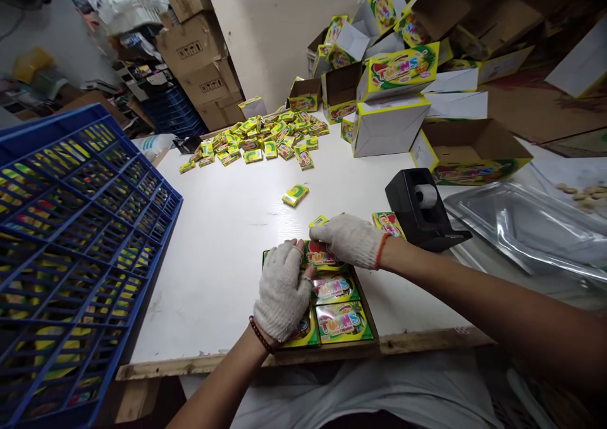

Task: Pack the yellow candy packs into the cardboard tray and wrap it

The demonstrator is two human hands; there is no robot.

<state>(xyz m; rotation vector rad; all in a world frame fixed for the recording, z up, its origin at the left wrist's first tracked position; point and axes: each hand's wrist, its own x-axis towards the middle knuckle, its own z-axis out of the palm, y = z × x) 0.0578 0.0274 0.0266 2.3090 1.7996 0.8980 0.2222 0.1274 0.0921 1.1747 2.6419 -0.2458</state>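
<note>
The left hand [282, 293], in a knit glove, is laid flat with fingers spread and pressed on the packets [342, 320] at the left side of a shallow tray [367, 309]; nothing is pinched by it. The right hand [349, 239], also gloved, is curled over the far row, where the top packet seems to be pressed or nudged by the fingertips; whether anything is clasped beneath cannot be told. The tray is set at the near edge of the white table [227, 239], directly before the body, and is filled with yellow-green packets in rows. These packets are judged light, thin and glossy, likely to slide on one another, and somewhat crushable; they are best taken by the short edges or held down flat with the palm, while the tray, of thin board, is better lifted from beneath at both sides. Just beyond the right hand a black tape dispenser [422, 217] stands, with a loose packet [294, 194] farther out and a heap of packets [258, 139] at the far end. Open boxes [389, 125] are stacked at the right, and a blue crate [71, 239] leans at the left.
</note>
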